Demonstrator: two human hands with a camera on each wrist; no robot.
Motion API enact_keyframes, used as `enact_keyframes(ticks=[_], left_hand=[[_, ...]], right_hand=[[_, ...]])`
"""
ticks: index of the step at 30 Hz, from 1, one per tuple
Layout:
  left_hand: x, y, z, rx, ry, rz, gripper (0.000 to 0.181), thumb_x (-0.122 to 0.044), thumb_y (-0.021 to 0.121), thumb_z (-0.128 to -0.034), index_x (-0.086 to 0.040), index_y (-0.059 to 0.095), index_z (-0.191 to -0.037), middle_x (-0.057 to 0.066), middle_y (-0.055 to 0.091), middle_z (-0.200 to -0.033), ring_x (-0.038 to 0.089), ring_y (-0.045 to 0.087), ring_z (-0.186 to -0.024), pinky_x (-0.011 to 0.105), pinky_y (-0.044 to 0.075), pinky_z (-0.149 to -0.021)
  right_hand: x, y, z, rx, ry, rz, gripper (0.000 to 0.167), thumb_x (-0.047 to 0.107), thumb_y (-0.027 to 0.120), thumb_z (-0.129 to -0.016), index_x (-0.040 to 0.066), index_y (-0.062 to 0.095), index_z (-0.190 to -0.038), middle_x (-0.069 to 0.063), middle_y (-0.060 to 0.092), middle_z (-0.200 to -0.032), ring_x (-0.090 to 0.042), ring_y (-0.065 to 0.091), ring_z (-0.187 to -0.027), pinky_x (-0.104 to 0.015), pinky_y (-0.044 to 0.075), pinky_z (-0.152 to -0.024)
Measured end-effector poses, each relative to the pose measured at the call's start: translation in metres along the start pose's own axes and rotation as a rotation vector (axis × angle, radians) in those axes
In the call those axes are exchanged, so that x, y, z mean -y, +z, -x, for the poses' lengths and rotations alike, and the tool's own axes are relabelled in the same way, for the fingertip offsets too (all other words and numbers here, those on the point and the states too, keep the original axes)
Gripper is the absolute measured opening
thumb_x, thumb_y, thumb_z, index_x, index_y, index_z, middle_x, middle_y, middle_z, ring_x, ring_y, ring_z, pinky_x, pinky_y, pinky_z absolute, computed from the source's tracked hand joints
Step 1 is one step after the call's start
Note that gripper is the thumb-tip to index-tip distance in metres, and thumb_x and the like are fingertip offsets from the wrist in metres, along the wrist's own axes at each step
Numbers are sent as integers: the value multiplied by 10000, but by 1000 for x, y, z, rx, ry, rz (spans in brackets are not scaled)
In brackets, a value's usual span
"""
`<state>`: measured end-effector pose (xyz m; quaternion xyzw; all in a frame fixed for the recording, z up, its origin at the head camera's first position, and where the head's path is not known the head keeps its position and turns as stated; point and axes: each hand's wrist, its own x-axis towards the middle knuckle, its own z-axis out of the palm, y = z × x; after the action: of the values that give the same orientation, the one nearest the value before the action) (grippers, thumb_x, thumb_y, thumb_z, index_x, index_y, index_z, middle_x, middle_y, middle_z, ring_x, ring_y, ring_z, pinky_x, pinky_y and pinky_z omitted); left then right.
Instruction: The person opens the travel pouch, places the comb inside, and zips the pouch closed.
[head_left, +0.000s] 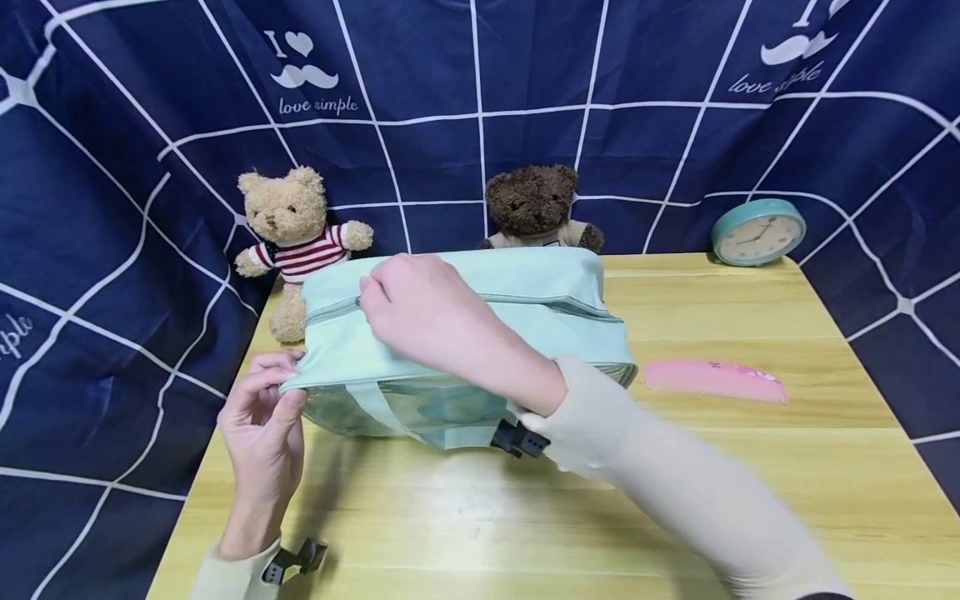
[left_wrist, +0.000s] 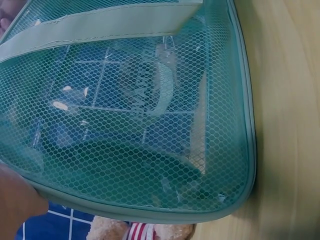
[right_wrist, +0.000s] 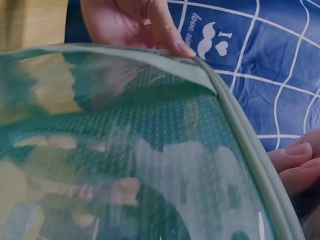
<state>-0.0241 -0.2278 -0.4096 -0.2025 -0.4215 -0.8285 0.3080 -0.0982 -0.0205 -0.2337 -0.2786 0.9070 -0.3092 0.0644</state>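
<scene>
A mint-green zip bag [head_left: 480, 346] with see-through mesh sides stands on the table, its zipper [head_left: 551, 302] running along the top. Near the zipper's left end, my right hand [head_left: 420, 304] is curled with fingertips pinching at the zipper; the pull itself is mostly hidden by the fingers. My left hand [head_left: 266, 408] pinches the bag's near left corner between thumb and fingers. In the left wrist view, the mesh side [left_wrist: 125, 115] and a pale strap [left_wrist: 100, 25] fill most of the picture. Through the right wrist view, the clear side [right_wrist: 150, 165] shows, with the left hand [right_wrist: 130, 25] at its edge.
A light teddy bear [head_left: 288, 221] in a striped top sits behind the bag's left end. A dark brown teddy bear [head_left: 532, 200] is behind it. On the right lie a pink comb [head_left: 712, 379] and, at the back corner, a teal round clock [head_left: 759, 233]. Blue cloth hangs around the wooden table [head_left: 525, 533].
</scene>
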Motion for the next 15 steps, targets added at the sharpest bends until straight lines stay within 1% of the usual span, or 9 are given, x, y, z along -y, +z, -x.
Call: enact_keyframes(ticks=[6, 10, 12, 13, 15], left_hand=[[2, -1, 0, 4, 3, 1, 238, 202, 782, -875, 264, 611, -1028, 240, 644, -1084, 391, 592, -1147, 402, 494, -1061], [4, -1, 1, 4, 8, 0, 225, 210, 773, -874, 260, 613, -1025, 237, 642, -1086, 401, 588, -1164, 405, 495, -1069], [5, -1, 1, 0, 15, 0, 224, 213, 773, -871, 260, 614, -1021, 237, 644, -1082, 406, 588, -1167, 407, 497, -1071], [5, -1, 1, 0, 18, -1, 225, 212, 775, -870, 262, 613, -1019, 238, 644, -1081, 405, 587, -1166, 407, 496, -1072], [4, -1, 1, 0, 18, -3, 228, 209, 778, -870, 263, 613, -1017, 236, 645, -1080, 404, 588, -1167, 407, 496, -1072]], right_hand=[[13, 14, -12, 41, -7, 95, 438, 223, 416, -1172, 157, 537, -756, -23, 528, -730, -200, 544, -679, -316, 491, -708], [21, 26, -20, 59, -18, 159, 431, 230, 442, -1165, 180, 544, -749, 4, 552, -743, -173, 576, -699, -298, 490, -665], [24, 32, -23, 67, -46, 202, 415, 212, 467, -1152, 189, 549, -746, 20, 548, -739, -158, 567, -684, -291, 487, -629], [26, 34, -24, 76, -81, 257, 396, 198, 482, -1143, 195, 558, -754, 35, 549, -751, -145, 562, -688, -290, 487, -620], [29, 39, -27, 77, -100, 275, 366, 194, 514, -1128, 191, 603, -773, 43, 576, -766, -129, 560, -686, -275, 488, -599]])
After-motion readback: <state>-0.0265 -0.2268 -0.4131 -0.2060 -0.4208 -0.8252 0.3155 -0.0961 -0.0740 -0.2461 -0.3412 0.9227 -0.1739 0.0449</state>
